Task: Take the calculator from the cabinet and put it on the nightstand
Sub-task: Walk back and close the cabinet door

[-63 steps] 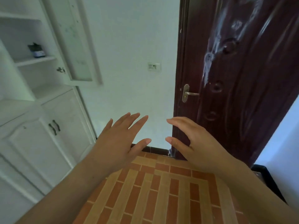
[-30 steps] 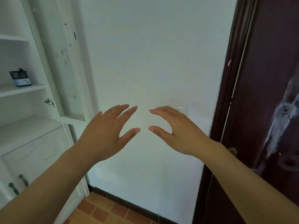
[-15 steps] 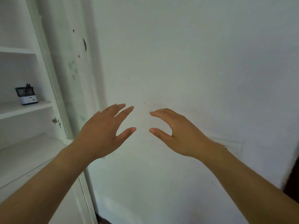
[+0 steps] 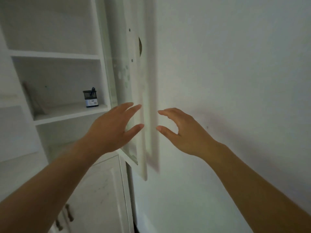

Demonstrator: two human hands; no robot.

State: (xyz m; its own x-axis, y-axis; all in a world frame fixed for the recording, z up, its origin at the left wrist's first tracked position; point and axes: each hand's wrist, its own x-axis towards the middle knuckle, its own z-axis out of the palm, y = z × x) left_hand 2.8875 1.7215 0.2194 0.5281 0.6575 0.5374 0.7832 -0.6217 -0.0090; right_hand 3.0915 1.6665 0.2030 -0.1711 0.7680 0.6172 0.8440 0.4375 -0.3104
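A white cabinet [image 4: 55, 56] with open shelves fills the left of the head view. On its middle shelf stands a small white-and-blue calculator [image 4: 91, 103] in front of a black mesh pen holder [image 4: 89, 95]. My left hand [image 4: 112, 130] is raised with fingers spread, to the right of and below that shelf, holding nothing. My right hand [image 4: 183, 133] is raised beside it with relaxed, slightly bent fingers, also empty. The nightstand is out of view.
The cabinet's glass door [image 4: 133, 98] stands swung open just behind my hands, edge toward me. A plain white wall [image 4: 235, 81] fills the right. Closed lower cabinet doors [image 4: 101, 190] with dark handles sit below the shelves. A flat brownish thing [image 4: 33, 98] leans at the shelf's left.
The view has swung left from the dark door and tiled floor to the cabinet. The shelf with the calculator has come closer and nearer the middle. Both hands stay raised and empty.
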